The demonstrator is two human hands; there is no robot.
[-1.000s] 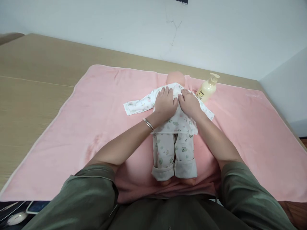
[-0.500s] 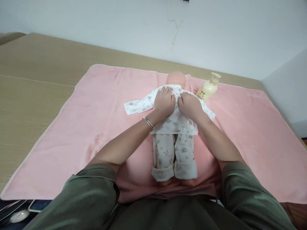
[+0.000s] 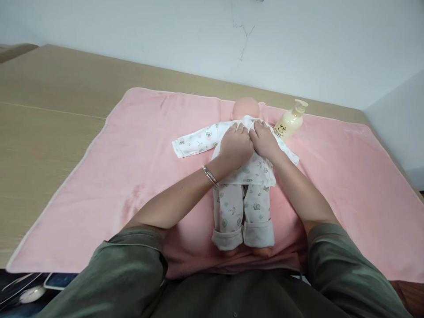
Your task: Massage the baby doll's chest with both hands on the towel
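Observation:
A baby doll lies stretched out with its smooth, bald head (image 3: 245, 108) at the far end; no face shows. It wears a white printed shirt (image 3: 196, 138) and matching trousers (image 3: 231, 207) with turned-up cuffs. My left hand (image 3: 236, 143), with bangles at the wrist, is closed on the shirt at the upper torso, its fingers curled under. Close beside it, my right hand (image 3: 265, 139) also grips the shirt cloth, its fingers bent toward the collar. Both thumbs and the cloth between the hands are mostly hidden. The doll's feet (image 3: 263, 251) peep out below the cuffs.
A pump bottle (image 3: 289, 121) of pale yellow liquid stands right of the doll's head. Under everything spreads a pink blanket (image 3: 132, 145) on a wooden table (image 3: 49, 92) against a white wall. A phone (image 3: 61, 280) and cables lie low at left.
My left hand has shifted right and curled more, now almost touching my right hand. The right hand's fingers have moved slightly up toward the collar. The whole view has shifted a little.

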